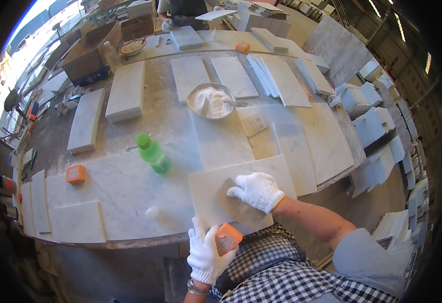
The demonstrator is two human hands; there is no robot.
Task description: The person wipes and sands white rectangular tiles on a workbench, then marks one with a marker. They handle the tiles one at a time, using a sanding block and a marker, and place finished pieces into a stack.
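Note:
Both my hands wear white knit gloves. My left hand [208, 252] is closed round an orange hand-sized block [228, 237], just off the table's near edge. My right hand [257, 192] presses down on a white marble tile [208, 184], its fingers bent together; whatever is under the fingertips is hidden. Around it spreads a grey-brown patch [241, 211]; I cannot tell whether it is a smear or a thin sheet. The tile lies tilted at the near edge, overlapping other slabs. Left of it stand a green bottle [152, 154] and a small white rounded object [151, 212].
A metal bowl of white paste [212, 101] with scrapers stands beyond the tile. Marble tile stacks [126, 91] and leaning tiles [286, 83] line the table. Another orange block [75, 173] lies left. A cardboard box [92, 53] is far left. Across the table stands another person [185, 12].

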